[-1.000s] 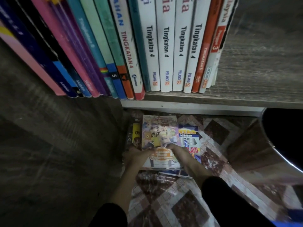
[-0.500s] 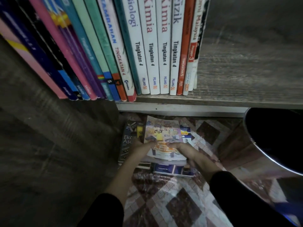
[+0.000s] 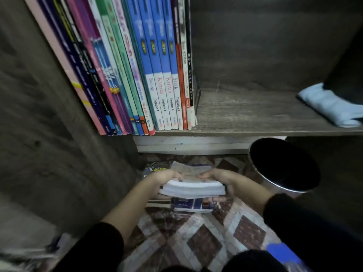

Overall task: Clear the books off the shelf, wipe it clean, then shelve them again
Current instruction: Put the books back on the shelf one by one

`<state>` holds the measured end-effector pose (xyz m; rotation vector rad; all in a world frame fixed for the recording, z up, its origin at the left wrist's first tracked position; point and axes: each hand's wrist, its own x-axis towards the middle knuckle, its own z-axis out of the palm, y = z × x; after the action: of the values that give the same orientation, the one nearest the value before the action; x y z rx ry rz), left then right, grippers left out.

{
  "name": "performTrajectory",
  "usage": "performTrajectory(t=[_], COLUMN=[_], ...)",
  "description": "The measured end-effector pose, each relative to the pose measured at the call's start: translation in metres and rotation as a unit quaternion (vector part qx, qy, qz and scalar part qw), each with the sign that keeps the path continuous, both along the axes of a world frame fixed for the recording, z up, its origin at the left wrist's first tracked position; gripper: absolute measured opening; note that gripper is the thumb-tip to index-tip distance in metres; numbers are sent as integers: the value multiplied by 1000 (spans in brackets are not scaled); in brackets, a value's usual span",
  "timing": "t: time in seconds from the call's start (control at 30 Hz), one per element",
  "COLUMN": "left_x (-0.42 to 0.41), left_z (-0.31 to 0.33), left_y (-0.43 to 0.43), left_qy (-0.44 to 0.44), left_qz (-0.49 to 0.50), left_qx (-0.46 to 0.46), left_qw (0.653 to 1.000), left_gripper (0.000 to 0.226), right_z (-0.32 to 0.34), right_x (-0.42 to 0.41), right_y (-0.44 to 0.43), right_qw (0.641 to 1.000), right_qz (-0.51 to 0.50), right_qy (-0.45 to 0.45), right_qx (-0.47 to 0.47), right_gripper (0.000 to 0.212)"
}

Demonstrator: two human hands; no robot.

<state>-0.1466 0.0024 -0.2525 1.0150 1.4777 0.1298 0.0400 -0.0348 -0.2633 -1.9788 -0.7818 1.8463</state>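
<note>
left hand (image 3: pixel 164 178) and right hand (image 3: pixel 223 179) grip a book stack (image 3: pixel 192 188) by its ends, above floor books (image 3: pixel 193 206) | shelf (image 3: pixel 255 112) half-filled (spines out), blue cloth (image 3: pixel 330 107) at its right | black bin (image 3: pixel 282 165) near right hand

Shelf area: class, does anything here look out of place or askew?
A pale blue cloth lies on the shelf right of the standing books. Loose books lie on the floor, unshelved; left hand and right hand grip a stack above them.
</note>
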Motion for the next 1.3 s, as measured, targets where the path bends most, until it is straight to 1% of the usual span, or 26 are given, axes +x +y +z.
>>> performTrajectory(t=[0.13,0.23,0.3,0.43,0.63,0.73,0.87,1.0,1.1,1.2,1.23,1.3], left_x=[4,8,10,11,14,21,39,64,81,101,106,113], left_z=[49,86,105,138,178,193,210,219,209,192,185,165], left_y=[-31,-53,-64,-83,-105,-105,-96,-78,-66,-51,-45,-28], left_qy=[-6,-5,-10,-20,-52,-76,-110,-156,-182,-209,-203,-188], left_qz=[-39,-84,-110,-151,-199,-208,-203,-183,-140,-79,-58,-15], left_qx=[14,17,25,58,91,104,135,168,190,191,195,201], left_qw=[999,996,994,987,974,969,964,956,955,956,958,961], left_gripper=[22,30,33,30,33,31,30,26,21,11,17,47], right_z=[55,94,117,161,213,235,264,277,266,237,226,202], right_x=[9,16,19,20,21,25,37,56,70,86,90,95], right_y=[-35,-60,-75,-112,-151,-158,-157,-141,-120,-93,-85,-70], right_qw=[999,999,998,997,990,985,975,961,947,934,930,928], right_qz=[15,41,43,15,23,11,-15,-36,-56,-103,-119,-139], right_qy=[-26,-25,-40,-61,-115,-144,-178,-212,-226,-219,-214,-200], right_qx=[11,7,9,36,71,93,133,174,219,264,274,281], right_gripper=[28,37,42,31,37,34,29,36,46,55,56,57])
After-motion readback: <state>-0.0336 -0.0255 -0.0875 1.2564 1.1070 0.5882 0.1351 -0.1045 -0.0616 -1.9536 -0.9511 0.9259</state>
